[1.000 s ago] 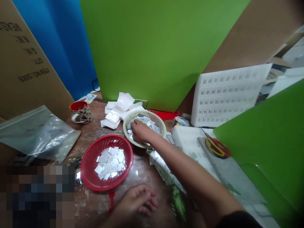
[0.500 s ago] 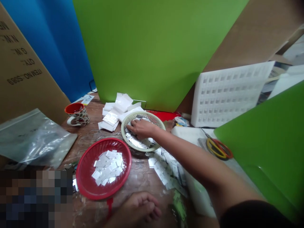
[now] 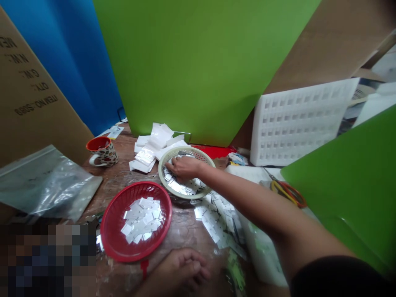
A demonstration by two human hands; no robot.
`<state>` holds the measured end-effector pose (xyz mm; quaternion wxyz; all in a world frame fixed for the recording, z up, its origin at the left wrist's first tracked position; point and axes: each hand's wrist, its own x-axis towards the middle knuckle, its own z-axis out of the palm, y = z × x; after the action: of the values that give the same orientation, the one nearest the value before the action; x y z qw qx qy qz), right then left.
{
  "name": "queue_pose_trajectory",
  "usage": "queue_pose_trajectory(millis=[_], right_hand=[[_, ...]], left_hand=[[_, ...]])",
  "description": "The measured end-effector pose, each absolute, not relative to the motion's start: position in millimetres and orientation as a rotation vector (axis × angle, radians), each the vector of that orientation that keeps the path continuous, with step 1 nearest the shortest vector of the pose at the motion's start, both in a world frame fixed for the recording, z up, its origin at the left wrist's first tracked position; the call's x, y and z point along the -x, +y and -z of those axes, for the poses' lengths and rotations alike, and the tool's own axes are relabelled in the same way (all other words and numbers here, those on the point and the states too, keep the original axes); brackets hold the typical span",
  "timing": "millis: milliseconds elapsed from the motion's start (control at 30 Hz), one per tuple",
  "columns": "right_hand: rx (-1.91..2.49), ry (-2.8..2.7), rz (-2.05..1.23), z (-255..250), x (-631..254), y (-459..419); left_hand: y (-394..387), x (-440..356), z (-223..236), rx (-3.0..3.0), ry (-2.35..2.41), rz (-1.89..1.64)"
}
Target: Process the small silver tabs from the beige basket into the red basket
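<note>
My right hand reaches into a pale perforated basket, its curled fingers among small flat white-silvery pieces; what the fingertips grip is hidden. Nearer to me, my left hand rests low at the front with fingers loosely curled in; its palm is out of sight. A red plastic basket stands to the left, with similar square pieces in its bottom. Beneath my right forearm, more flat whitish pieces lie in a heap on the brown surface.
White packets are piled behind the pale basket. A patterned mug and a clear plastic bag lie left. To the right are scissors on white foam and a slotted foam block. Green panels stand behind and at right.
The whole view has shifted slightly. My right hand stays in the pale basket, its fingers a little more drawn in. My left hand has hardly moved.
</note>
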<state>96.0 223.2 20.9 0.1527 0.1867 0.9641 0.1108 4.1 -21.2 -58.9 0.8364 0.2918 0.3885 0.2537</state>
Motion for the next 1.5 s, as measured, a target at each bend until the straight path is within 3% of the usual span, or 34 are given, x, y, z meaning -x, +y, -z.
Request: queue_pose_trajectory(millis=[367, 767, 1067, 1500], right_hand=[[-0.703, 2.773, -0.447, -4.1, -102.1, 217.8], [-0.602, 2.806, -0.393, -8.7, -107.9, 235.4], [-0.900, 2.800, -0.374, -3.4, -95.6, 237.3], [-0.908, 2.862, -0.330, -6.0, -107.8, 246.9]], left_hand=[[-22.1, -5.1, 69.1, -0.587, 0.799, -0.553], [-21.0, -6.3, 84.3, -0.547, 0.803, -0.551], [-19.1, -8.0, 82.5, -0.538, 0.805, -0.548], [-19.9, -3.3, 84.0, -0.545, 0.789, -0.596]])
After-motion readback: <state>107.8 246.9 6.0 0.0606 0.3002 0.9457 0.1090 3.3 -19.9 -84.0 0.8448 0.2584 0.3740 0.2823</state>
